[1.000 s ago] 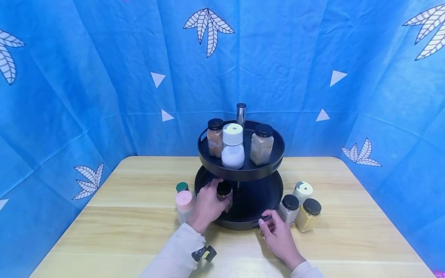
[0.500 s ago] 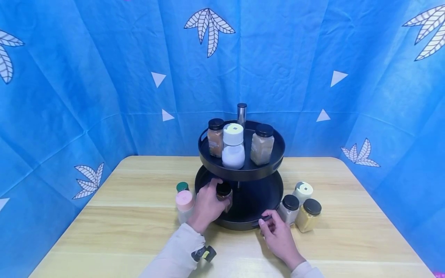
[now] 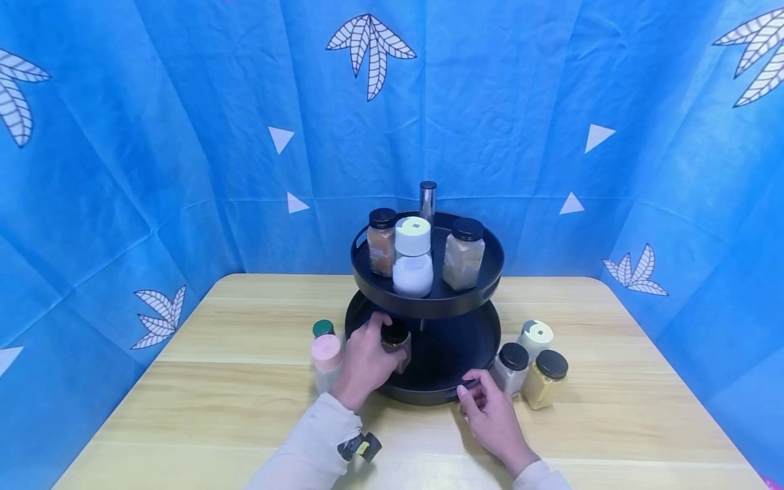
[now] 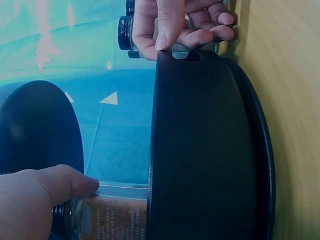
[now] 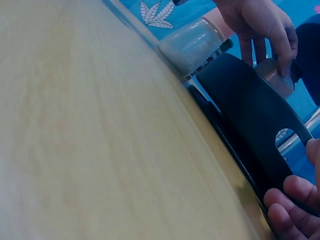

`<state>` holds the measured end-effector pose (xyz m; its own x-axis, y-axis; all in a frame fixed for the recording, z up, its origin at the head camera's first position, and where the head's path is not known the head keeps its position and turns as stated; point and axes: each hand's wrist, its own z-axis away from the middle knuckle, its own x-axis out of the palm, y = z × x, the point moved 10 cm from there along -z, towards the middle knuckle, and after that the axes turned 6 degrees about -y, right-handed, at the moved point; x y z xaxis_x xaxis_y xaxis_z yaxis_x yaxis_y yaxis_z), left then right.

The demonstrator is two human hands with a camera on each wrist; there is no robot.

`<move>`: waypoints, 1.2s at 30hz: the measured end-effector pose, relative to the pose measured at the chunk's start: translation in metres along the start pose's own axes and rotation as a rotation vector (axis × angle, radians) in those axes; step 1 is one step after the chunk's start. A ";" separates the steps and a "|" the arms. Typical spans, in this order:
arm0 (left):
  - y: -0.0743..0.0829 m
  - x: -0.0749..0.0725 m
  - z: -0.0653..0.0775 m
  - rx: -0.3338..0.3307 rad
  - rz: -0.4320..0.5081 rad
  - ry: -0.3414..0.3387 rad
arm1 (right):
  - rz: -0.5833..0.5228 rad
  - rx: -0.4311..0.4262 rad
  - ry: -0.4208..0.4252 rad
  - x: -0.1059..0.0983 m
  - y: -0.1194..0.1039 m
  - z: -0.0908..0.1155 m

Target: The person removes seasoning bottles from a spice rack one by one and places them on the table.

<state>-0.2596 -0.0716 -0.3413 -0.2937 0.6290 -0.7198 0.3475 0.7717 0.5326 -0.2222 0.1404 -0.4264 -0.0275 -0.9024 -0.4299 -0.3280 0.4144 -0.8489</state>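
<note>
My left hand (image 3: 369, 357) grips a square glass spice jar (image 3: 401, 355) with a black lid and brown contents, on the left side of the lower tier (image 3: 450, 350) of a black two-tier round stand. In the left wrist view, the thumb presses the side of this jar (image 4: 117, 212), which is partly behind the tier's wall (image 4: 200, 140). At the tier's front right, my right hand (image 3: 493, 415) pinches the rim by a handle cutout, thumb and forefinger on the edge. The right wrist view shows the cutout (image 5: 286, 137) close to those fingers.
On the upper tier (image 3: 422, 306) stand a brown spice jar (image 3: 381, 252), a white-capped bottle (image 3: 413, 269) and a grey-beige jar (image 3: 463, 262). Left of the stand are pink-capped (image 3: 327, 357) and green-capped containers (image 3: 322, 328). To its right stand a yellow jar (image 3: 544, 384), a black-lidded jar (image 3: 510, 371) and a white-capped bottle (image 3: 535, 337).
</note>
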 end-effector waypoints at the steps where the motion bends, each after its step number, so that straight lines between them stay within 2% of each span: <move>1: 0.001 -0.001 0.000 0.002 0.001 0.002 | -0.006 -0.002 0.000 0.000 0.004 0.000; 16: -0.001 -0.013 -0.003 -0.026 0.023 0.032 | -0.013 -0.024 0.002 0.000 0.007 -0.001; 27: -0.004 -0.025 -0.004 -0.059 0.063 0.029 | -0.011 -0.005 -0.004 0.002 0.010 -0.001; 36: -0.008 -0.035 -0.005 -0.090 0.058 0.033 | -0.018 0.004 -0.011 0.002 0.008 0.000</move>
<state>-0.2569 -0.0989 -0.3181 -0.3052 0.6743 -0.6724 0.2841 0.7384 0.6115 -0.2252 0.1422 -0.4342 -0.0110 -0.9085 -0.4177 -0.3243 0.3984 -0.8580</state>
